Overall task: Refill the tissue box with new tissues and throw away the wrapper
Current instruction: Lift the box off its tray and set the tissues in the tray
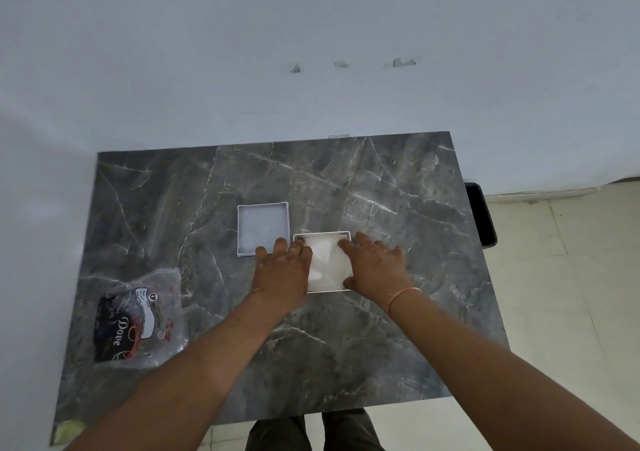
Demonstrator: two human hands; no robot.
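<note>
At the far left of the grey, marble-veined bench (381,191) lies the emptied wrapper (138,315) — thin clear film with a dark printed panel, crumpled and limp. It should weigh next to nothing and will likely crackle and slip, so pinching a bunched fold looks a safer hold than a flat edge. Further right, near the middle, sits a shallow square lid (263,228) of white plastic, hollow side up, its thin rim raised all round; it looks stiff and light, best taken by two opposite rims. The left hand (282,274) lies flat, fingers (281,246) spread and closed on nothing, their tips reaching over the lid's near edge while the palm covers the left side of the tissue box (329,289). That box, a matching white square tray just right of the lid, already holds the new tissues (325,256) — a soft, white, slightly rumpled stack that will compress easily and could tear if dragged. The right hand (375,267) rests on the box's right rim, fingers splayed and gripping nothing, seemingly pressing the stack down. Off the bench's right edge stands a black bin (481,215), probably where the wrapper should go.
</note>
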